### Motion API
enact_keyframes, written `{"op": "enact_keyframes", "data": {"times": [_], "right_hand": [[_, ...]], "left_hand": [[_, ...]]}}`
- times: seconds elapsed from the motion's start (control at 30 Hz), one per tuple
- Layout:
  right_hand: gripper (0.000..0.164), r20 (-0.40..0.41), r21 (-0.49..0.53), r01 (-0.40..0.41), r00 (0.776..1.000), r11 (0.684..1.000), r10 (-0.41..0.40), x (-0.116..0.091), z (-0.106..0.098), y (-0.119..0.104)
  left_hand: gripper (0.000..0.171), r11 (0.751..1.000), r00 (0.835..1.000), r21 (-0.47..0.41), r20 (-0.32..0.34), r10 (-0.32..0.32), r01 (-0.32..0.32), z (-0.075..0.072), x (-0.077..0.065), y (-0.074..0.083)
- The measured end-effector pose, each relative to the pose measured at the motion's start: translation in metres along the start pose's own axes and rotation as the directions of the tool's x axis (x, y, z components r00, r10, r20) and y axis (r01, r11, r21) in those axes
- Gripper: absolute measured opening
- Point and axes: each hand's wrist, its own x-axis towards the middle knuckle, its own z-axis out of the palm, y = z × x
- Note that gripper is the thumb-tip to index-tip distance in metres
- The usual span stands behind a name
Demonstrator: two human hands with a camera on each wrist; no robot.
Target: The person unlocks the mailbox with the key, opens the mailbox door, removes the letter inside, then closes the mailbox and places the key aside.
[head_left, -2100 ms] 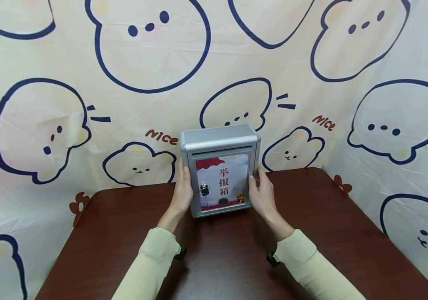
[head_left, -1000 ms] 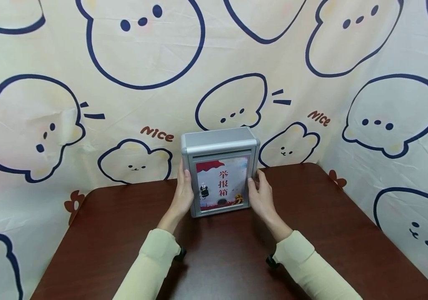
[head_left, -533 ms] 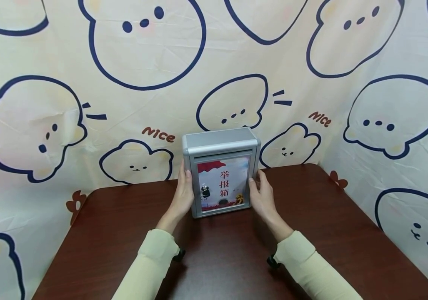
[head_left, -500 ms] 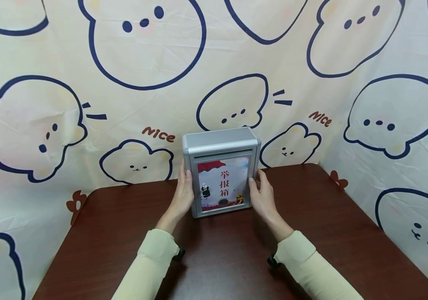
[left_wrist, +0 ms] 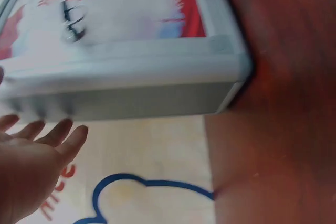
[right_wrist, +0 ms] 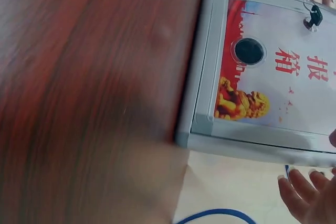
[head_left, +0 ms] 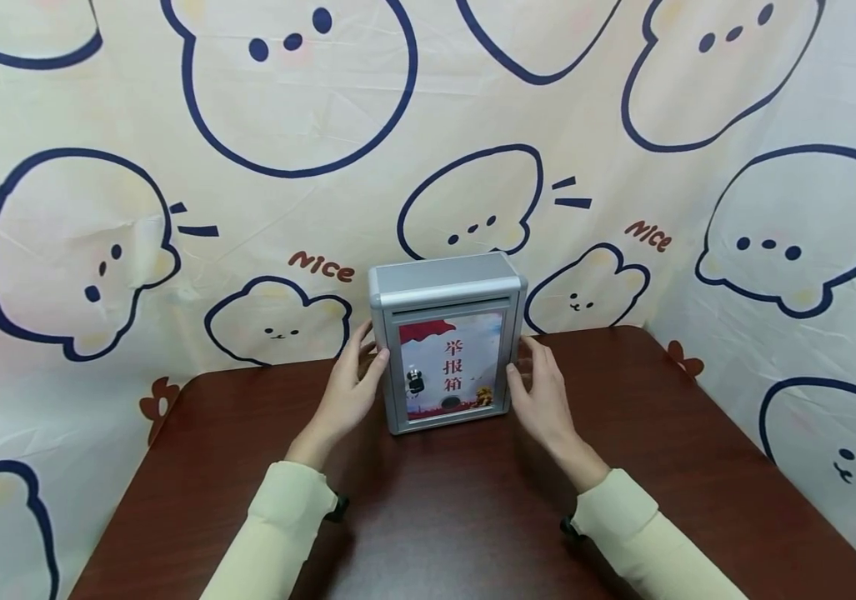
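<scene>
A silver metal letterbox point(head_left: 443, 292) stands upright at the back of the table, with red Chinese characters on its front panel. Under its top edge runs a slot. Keys point(right_wrist: 315, 16) hang from a lock on the panel, beside a round dark window point(right_wrist: 249, 51). My left hand point(head_left: 341, 400) is at the box's left side, fingers spread and relaxed; in the left wrist view its fingertips point(left_wrist: 77, 137) are just off the side wall. The right hand point(head_left: 543, 404) is held likewise at the right side, its thumb close to the front edge and fingers loosely bent.
The dark brown wooden table point(head_left: 443, 517) has rounded back corners. Right behind it hangs a pale cloth point(head_left: 307, 225) printed with blue-outlined bears, which continues along both sides. Dark bands point(head_left: 337, 508) show at the cuffs of both light sleeves.
Both hands held the box by its sides in the earlier frames. Now they have loosened and moved outward, the left to the left and the right to the right. The box stays in place.
</scene>
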Motion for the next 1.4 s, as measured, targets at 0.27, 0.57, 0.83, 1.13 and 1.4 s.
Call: {"op": "enact_keyframes", "data": {"times": [0.27,0.57,0.83,1.13,1.4], "right_hand": [[0.047,0.001,-0.285,0.213,0.975,0.935,-0.221,-0.010,-0.013,-0.015],[0.039,0.212,-0.407,0.533,0.845,0.742,-0.490,-0.008,0.005,-0.051],[0.039,0.421,-0.476,0.685,0.728,0.551,-0.541,-0.002,0.042,-0.077],[0.037,0.466,-0.513,0.690,0.724,0.511,-0.509,-0.002,0.065,-0.085],[0.023,0.438,-0.518,0.682,0.729,0.516,-0.526,-0.003,0.071,-0.087]], "left_hand": [[0.050,0.995,0.999,0.081,0.003,0.055,-0.055,-0.029,-0.001,0.023],[0.042,0.942,0.977,0.279,-0.048,0.210,-0.188,-0.049,0.019,0.052],[0.051,0.850,0.969,0.484,-0.023,0.248,-0.206,-0.049,0.042,0.069],[0.061,0.767,0.988,0.625,0.046,0.148,-0.144,-0.051,0.052,0.066],[0.062,0.766,0.981,0.613,0.138,0.139,-0.194,-0.047,0.058,0.065]]}}
